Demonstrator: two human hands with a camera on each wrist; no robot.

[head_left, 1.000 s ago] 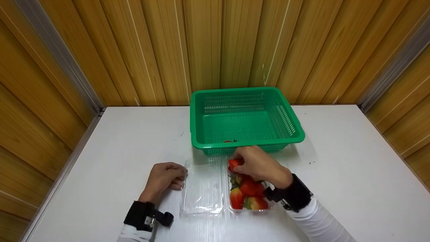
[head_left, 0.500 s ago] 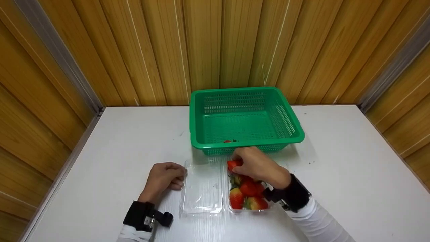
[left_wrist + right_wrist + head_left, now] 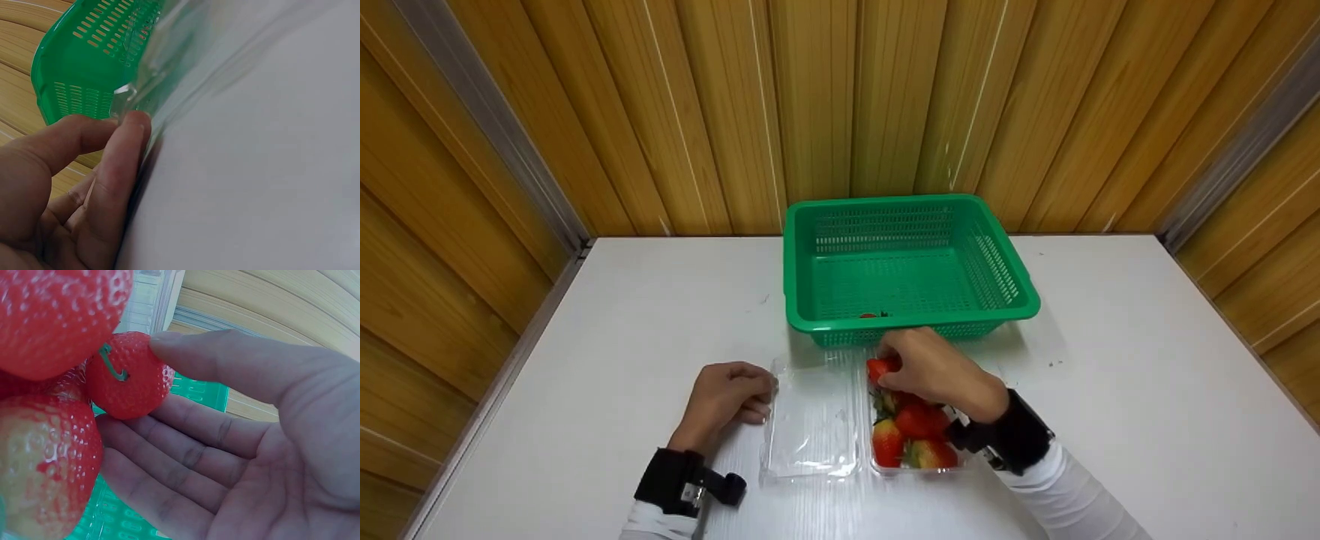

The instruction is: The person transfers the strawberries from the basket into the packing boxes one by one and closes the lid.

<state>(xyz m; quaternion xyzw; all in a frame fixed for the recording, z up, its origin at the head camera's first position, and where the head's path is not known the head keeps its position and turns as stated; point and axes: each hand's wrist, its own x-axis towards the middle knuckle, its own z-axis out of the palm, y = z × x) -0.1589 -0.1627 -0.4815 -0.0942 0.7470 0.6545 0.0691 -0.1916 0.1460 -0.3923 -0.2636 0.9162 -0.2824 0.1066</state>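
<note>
On the white worktop point(image 3: 585, 360) an open clear clamshell point(image 3: 911, 431) lies just in front of the green basket point(image 3: 907, 262); its right half holds strawberries point(image 3: 915, 439), its empty lid point(image 3: 812, 420) lies flat to the left. The right hand point(image 3: 934, 367) reaches into the far end of the box, thumb and fingers point(image 3: 185, 433) curled round one strawberry point(image 3: 880, 367), which sits among the others; the left hand point(image 3: 727, 397) rests on the worktop, fingers point(image 3: 121, 174) loosely bent, their tips touching the lid's edge.
</note>
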